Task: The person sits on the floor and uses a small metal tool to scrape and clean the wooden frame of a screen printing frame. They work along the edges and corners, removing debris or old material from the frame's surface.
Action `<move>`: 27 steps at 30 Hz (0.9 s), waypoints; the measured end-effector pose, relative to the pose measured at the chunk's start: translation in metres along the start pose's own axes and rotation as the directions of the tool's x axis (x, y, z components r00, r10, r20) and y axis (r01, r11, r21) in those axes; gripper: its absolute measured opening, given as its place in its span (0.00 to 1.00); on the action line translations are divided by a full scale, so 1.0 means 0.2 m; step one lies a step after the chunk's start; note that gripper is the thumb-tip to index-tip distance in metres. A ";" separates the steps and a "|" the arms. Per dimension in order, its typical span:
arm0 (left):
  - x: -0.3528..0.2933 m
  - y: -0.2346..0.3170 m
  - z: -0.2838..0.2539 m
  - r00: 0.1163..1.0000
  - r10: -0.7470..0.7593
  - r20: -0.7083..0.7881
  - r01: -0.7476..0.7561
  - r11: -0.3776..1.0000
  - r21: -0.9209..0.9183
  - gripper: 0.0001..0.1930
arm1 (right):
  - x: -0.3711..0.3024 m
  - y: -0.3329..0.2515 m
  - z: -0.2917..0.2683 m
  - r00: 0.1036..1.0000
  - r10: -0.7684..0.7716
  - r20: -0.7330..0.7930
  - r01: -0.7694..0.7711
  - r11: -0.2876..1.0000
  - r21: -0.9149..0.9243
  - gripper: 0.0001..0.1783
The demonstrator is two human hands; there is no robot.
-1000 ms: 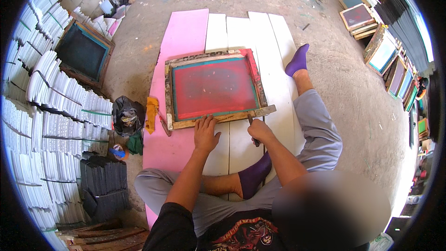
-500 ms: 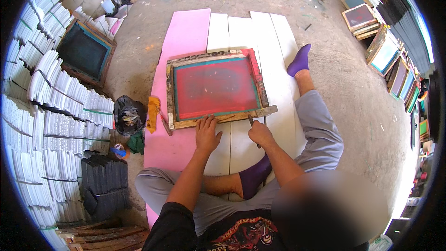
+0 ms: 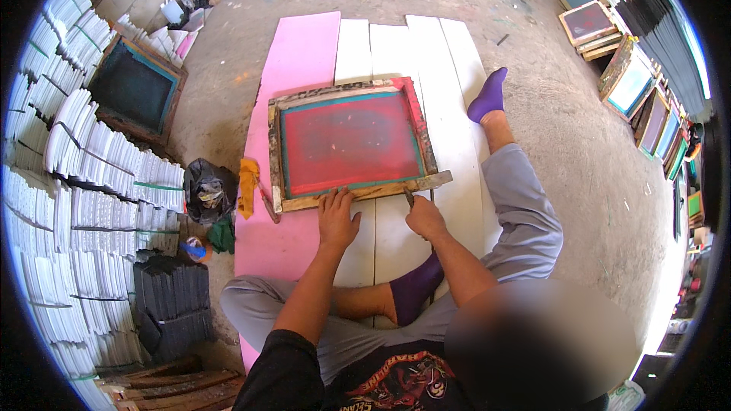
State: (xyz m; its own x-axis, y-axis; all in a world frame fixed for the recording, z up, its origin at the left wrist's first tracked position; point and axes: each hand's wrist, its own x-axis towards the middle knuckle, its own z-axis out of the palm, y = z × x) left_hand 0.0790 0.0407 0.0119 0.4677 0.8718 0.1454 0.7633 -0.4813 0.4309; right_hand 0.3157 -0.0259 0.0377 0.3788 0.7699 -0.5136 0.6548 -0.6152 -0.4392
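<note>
A wooden screen-printing frame [image 3: 354, 193] lies in front of me, its mesh [image 3: 350, 141] stained red with a dark middle and a teal border. My left hand [image 3: 336, 217] rests with its fingers laid over the near rail and its thumb held apart. To the right of it, my right hand [image 3: 426, 221] is closed around a slim dark hand tool [image 3: 410, 197]. The tool's tip is close to the underside of the near rail; whether they touch I cannot tell. My fist hides most of the tool, so its exact kind does not show.
White and pink boards [image 3: 293, 68] lie under the frame. A mustard cloth [image 3: 247, 186], a thin red-handled tool [image 3: 267, 202] and a black plastic bag [image 3: 209, 190] are at the left. Bundled white sheets [image 3: 106, 167] are stacked beyond; more frames [image 3: 628, 84] lean at the right.
The whole view has shifted slightly. The tool's lower end, which stuck out below my right fist, no longer shows. My left hand stays on the near rail.
</note>
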 end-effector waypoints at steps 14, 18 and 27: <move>-0.07 0.05 -0.09 0.991 0.081 -0.102 -0.095 0.986 -0.140 0.14 | -0.16 -0.08 0.22 0.901 -0.292 0.321 0.029 0.778 0.627 0.07; -0.13 -0.03 -0.10 0.988 -0.153 0.010 0.144 0.905 -0.400 0.09 | -0.23 -0.27 0.30 0.844 -0.345 0.411 -0.001 0.765 0.644 0.06; -0.27 -0.56 -0.32 0.831 -0.544 0.115 0.534 0.723 -0.438 0.11 | -0.16 -0.61 0.68 0.537 -0.445 0.717 -0.229 0.741 0.631 0.20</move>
State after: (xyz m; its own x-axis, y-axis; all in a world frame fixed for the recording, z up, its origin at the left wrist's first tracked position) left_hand -0.0592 0.0527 0.0125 0.0248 0.9761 -0.2160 0.6069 0.1570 0.7791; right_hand 0.1354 0.0012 0.0070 -0.5563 0.5653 -0.6091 -0.0144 -0.7393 -0.6732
